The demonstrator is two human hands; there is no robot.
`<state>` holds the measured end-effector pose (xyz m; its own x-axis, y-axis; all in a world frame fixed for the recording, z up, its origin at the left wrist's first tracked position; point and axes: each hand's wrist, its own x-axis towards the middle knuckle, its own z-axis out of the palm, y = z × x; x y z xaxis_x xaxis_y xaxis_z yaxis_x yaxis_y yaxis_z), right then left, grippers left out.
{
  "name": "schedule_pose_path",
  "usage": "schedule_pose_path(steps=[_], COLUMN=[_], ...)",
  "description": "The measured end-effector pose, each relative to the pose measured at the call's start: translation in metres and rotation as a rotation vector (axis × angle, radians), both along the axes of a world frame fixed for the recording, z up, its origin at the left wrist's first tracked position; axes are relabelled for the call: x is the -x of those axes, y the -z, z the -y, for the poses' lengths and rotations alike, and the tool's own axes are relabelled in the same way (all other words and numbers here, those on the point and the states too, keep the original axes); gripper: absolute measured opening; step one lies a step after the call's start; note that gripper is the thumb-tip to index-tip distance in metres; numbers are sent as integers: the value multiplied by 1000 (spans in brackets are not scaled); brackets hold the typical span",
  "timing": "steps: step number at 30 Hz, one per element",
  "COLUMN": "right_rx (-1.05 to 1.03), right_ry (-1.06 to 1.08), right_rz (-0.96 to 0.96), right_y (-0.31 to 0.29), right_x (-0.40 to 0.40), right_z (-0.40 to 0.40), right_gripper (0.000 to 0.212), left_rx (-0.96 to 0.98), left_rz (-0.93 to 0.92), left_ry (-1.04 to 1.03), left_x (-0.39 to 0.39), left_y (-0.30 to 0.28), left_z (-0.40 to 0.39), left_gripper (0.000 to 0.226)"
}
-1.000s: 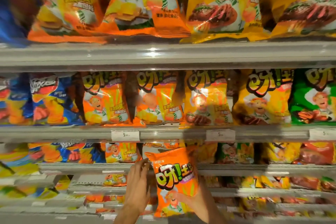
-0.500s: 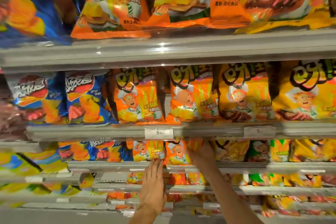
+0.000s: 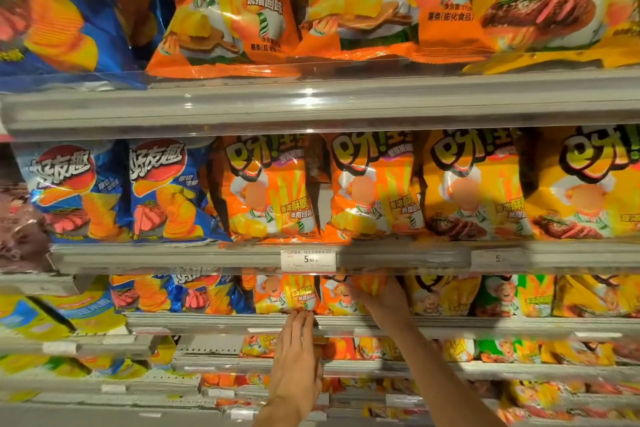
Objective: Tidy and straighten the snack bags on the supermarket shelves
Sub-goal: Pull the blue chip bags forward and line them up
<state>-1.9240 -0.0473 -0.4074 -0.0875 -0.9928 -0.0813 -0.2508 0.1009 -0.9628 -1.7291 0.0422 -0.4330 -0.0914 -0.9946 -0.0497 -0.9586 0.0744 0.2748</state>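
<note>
On the third shelf down, we have our right hand [image 3: 379, 298] wrapped around the top of an orange snack bag [image 3: 341, 295], pressing it back into its row beside a matching orange bag [image 3: 287, 293]. Our left hand [image 3: 296, 357] is open, fingers together and flat, fingertips touching the shelf edge [image 3: 207, 321] just beneath those bags. We judge the task partly done: the orange and yellow bags on the shelf above [image 3: 374, 187] stand fairly upright, while lower shelves look sparse and messy, though blurred. A second ago we held this bag out in front of the shelves in both hands; now it sits in the row and our view has shifted right.
</note>
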Motion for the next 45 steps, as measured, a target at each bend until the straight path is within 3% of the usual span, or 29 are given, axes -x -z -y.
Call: schedule_pose_path(steps=[6, 13, 19, 22, 24, 29, 33, 36, 40, 42, 45], right_rx=[-118, -206, -79, -15, 15, -90, -49, -21, 47, 90, 78], right_ry=[-87, -119, -83, -64, -59, 110, 248, 344, 501, 533, 470], right_rz=[-67, -270, -393, -445, -385, -37, -71, -117, -243, -286, -312], right_y=[2, 6, 4, 9, 11, 12, 5, 1, 6, 5, -1], right_x=[2, 8, 12, 24, 41, 110, 193, 262, 343, 375, 411], right_z=[14, 4, -22, -49, -67, -98, -104, -107, -106, -102, -94], right_gripper=[49, 75, 87, 87, 75, 38, 30, 23, 12, 8, 34], left_rx=[-17, -22, -39, -16, 42, -46, -37, 40, 101, 116, 83], left_rz=[13, 22, 89, 9, -119, -365, -591, -658, -751, -729, -738], left_ry=[16, -29, -121, -212, -216, -195, -230, -235, -260, -304, -344], left_x=[0, 9, 35, 56, 73, 131, 194, 248, 315, 343, 370], left_y=[-3, -8, -6, -4, 2, 11, 0, -15, -27, -30, -35], left_z=[1, -1, -2, -7, -11, -9, -2, -1, 1, 5, 8], left_gripper=[87, 82, 88, 85, 76, 47, 24, 11, 18, 33, 55])
